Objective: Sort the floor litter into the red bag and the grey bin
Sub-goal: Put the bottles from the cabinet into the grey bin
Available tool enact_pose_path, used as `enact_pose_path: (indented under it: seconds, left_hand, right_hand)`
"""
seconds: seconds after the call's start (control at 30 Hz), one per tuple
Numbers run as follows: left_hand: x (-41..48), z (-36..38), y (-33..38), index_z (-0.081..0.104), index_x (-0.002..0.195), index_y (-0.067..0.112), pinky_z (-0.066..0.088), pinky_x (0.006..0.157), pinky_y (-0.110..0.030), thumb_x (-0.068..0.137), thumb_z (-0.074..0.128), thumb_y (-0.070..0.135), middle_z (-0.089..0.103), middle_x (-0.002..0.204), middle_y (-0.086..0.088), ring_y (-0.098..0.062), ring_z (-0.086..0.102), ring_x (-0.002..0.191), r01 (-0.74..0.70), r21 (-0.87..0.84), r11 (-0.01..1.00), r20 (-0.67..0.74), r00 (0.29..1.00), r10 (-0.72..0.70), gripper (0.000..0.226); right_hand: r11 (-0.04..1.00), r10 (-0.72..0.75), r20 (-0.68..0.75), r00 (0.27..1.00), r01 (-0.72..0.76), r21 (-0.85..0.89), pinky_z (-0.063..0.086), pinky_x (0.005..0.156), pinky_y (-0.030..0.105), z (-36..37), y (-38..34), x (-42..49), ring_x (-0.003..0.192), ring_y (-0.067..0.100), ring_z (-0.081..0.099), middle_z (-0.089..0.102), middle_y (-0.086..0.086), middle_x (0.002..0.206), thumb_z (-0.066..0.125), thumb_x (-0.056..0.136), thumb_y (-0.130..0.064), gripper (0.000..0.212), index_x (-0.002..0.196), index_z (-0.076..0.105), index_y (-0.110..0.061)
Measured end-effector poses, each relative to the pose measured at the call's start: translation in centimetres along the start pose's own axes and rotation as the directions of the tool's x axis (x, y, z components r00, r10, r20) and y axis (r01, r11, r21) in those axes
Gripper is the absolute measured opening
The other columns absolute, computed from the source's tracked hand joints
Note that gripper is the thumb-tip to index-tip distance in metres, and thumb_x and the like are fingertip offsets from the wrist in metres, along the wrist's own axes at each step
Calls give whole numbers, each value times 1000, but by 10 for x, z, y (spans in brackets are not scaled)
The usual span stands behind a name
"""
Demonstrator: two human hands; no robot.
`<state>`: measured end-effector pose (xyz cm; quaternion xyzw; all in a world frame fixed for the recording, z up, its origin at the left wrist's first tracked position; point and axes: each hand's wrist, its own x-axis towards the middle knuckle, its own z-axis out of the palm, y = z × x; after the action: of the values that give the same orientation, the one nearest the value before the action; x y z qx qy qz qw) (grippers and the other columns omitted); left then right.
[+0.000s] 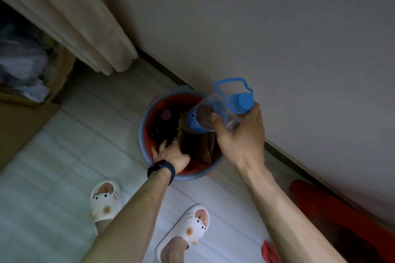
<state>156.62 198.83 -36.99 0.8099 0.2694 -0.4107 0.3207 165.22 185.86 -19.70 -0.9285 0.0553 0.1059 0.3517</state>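
Head: bottle (201, 119), seemingly cap-up, aslant.

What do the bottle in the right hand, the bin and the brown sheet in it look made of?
The bottle: likely thin clear plastic, with a see-through wall, glossy blue label, blue cap and loop. The bin: seemingly matt grey moulded plastic with a smooth rounded rim; a red liner shows inside. The brown sheet: probably cardboard, dull, stiff and straight-edged.
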Motion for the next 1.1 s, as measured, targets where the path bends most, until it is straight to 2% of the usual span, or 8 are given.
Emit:
enact_pose_path:
  seconds: [0.13, 0.3, 0.47, 0.63, 0.8, 0.9, 0.97, 1.1]
  left_hand:
    - [-15, 12, 19, 45, 135, 35, -3, 116, -56, 79, 43, 37, 44, 147, -1, -21, 19, 146, -59, 131, 990, 84, 995, 49, 56]
    - [-26, 26, 33, 32, 144, 44, -5, 113, -59, 82, 41, 41, 54, 138, -4, -26, 35, 138, -31, 143, 989, 144, 990, 10, 62]
    - [-34, 19, 24, 22, 149, 45, -9, 116, -57, 88, 39, 34, 37, 152, -3, -23, 20, 146, -85, 154, 984, 143, 988, 63, 65]
    - [-46, 6, 2, 42, 144, 29, -2, 117, -59, 94, 36, 40, 39, 151, 6, -17, 17, 146, -216, 375, 901, 74, 976, 204, 51]
    - [-46, -40, -30, 40, 147, 22, -1, 118, -52, 87, 49, 29, 32, 156, -1, -21, 15, 148, -330, 640, 694, -61, 879, 474, 60]
    - [-36, -62, -44, 60, 132, 19, 8, 118, -52, 74, 63, 24, 44, 149, -9, -27, 32, 143, -392, 762, 516, -67, 744, 664, 58]
    - [-30, -71, -50, 65, 124, 17, 18, 115, -53, 67, 69, 21, 47, 146, -12, -29, 37, 140, -400, 785, 472, -112, 658, 744, 58]
    - [-19, -91, -59, 33, 150, 31, 17, 115, -56, 86, 58, 32, 21, 161, -5, -23, 19, 148, -409, 736, 539, -25, 780, 626, 69]
  right_hand:
    - [996, -82, -31, 996, 83, 34, 52, 90, 39, -31, -17, 5, 108, 11, 55, 53, -8, 119, 74, 78, -47, 60, 125, 44, -25]
    - [990, -108, 80, 991, 100, 102, 54, 90, 36, -35, -29, 11, 106, 6, 57, 57, -13, 117, 76, 76, -47, 54, 114, 39, -39]
    - [993, -101, 292, 951, 116, -32, 50, 95, 39, 1, 3, 16, 116, 20, 57, 58, -2, 127, 75, 81, -41, 60, 129, 45, -22]
    - [978, -77, 375, 924, 143, -153, 42, 98, 31, 40, 40, 10, 125, 25, 52, 55, 4, 138, 76, 83, -35, 67, 138, 43, -16]
    - [971, -93, 320, 943, 157, -182, 40, 101, 34, 79, 43, 16, 122, 29, 51, 55, 6, 139, 70, 88, -36, 69, 145, 38, -13]
    - [969, -131, 296, 946, 186, -163, 40, 101, 36, 97, 34, 26, 121, 32, 51, 54, 6, 140, 67, 90, -29, 62, 144, 41, -13]
    - [965, -144, 281, 949, 198, -173, 41, 100, 38, 104, 30, 31, 119, 32, 52, 56, 6, 138, 66, 90, -29, 57, 141, 44, -14]
    - [985, -96, 132, 987, 113, -128, 41, 85, 35, 99, 22, 33, 109, 34, 56, 64, 9, 120, 70, 86, -30, 43, 122, 53, -14]
